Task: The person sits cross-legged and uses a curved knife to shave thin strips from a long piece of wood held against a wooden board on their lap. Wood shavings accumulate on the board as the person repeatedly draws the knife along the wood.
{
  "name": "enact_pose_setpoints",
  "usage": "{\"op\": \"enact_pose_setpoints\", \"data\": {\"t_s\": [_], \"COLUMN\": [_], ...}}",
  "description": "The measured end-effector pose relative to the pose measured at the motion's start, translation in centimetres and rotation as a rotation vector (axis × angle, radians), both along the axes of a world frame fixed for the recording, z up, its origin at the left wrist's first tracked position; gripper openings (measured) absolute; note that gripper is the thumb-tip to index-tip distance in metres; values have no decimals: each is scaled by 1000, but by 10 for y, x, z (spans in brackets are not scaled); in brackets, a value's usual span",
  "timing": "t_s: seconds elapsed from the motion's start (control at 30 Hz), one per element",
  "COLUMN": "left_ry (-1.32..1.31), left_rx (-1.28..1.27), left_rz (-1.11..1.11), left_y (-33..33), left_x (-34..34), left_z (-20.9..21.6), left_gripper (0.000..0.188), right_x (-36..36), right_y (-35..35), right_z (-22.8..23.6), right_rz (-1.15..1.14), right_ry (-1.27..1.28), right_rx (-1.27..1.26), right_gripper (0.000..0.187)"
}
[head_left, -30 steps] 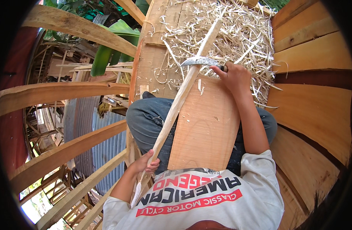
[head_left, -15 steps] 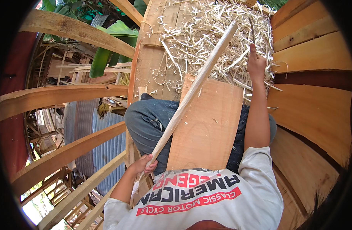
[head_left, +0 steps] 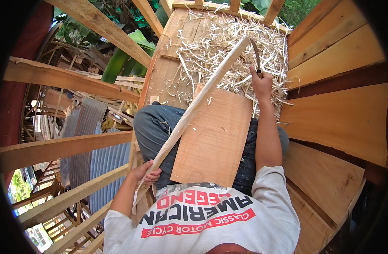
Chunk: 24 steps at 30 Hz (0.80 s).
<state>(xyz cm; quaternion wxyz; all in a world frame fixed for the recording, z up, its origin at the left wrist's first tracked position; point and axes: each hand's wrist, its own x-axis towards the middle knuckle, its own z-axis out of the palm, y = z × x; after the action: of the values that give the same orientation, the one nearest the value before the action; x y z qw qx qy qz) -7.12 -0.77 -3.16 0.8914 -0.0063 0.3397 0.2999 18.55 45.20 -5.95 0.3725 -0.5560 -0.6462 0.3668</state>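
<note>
A long pale wooden stick (head_left: 186, 117) slants across my lap, from near my left side up to the far right. My left hand (head_left: 145, 172) is closed round its near end. In my right hand (head_left: 262, 86) is a knife with a thin curved blade (head_left: 256, 51) and a dark handle. The blade points away from me, its tip close beside the stick's far end; whether they touch I cannot tell. Under the stick, a flat wooden board (head_left: 215, 135) rests on my lap, with a few small chips on it.
Curly wood shavings (head_left: 228, 46) cover much of the plank floor (head_left: 158, 82) ahead of my legs. Wooden rails (head_left: 71, 80) run along the left, with corrugated metal sheets (head_left: 111, 165) beyond. Wide wooden planks (head_left: 338, 120) form a wall close on the right.
My right hand has brought the knife left, toward the stick's far end. The blade now leans over beside it. My left hand keeps its hold, and the whole view has shifted slightly.
</note>
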Motion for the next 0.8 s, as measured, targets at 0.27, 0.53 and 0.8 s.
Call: {"op": "enact_pose_setpoints", "data": {"t_s": [0.27,0.53,0.8], "left_ry": [-100,-191,23], "left_rx": [-48,-54,52], "left_rz": [-40,-43,-27], "left_y": [2,4,-4], "left_x": [-8,-8,5], "left_z": [0,0,12], "left_gripper": [55,54,55], "right_x": [2,3,-6], "right_y": [-7,-7,-13], "right_z": [-9,-12,-6], "right_rz": [36,0,-10], "right_ry": [-17,106,223], "right_rx": [47,1,-183], "right_gripper": [54,49,46]}}
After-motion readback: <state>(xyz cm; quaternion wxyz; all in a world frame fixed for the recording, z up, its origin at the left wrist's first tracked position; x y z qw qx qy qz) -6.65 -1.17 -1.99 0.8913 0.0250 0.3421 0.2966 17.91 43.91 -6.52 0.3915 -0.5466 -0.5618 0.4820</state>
